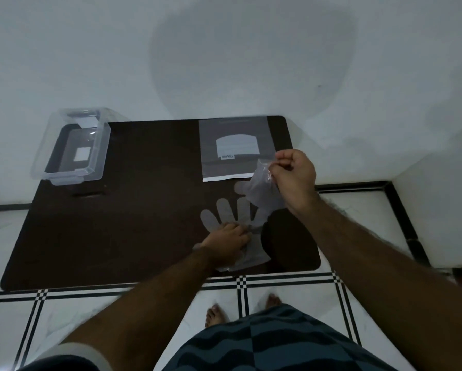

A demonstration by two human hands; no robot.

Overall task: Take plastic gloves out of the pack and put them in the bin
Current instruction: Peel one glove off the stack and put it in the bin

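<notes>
Gloves split now: your right hand pinches one thin translucent plastic glove aloft, your left hand presses another flat, and the clear plastic bin lies far left, nearer your left.

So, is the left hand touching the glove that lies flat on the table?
Touching. The head view shows the left hand pressed flat on the glove, covering its palm.

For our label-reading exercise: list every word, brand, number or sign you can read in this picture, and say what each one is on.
"EVb", as it looks from here (seemingly upside down, letters uncertain): dark tag on the glove pack.
Fine lines on the pack's pale label: too blurred to read.
White sticker on the clear bin: no text legible.
Gloves, table: no text.
</notes>
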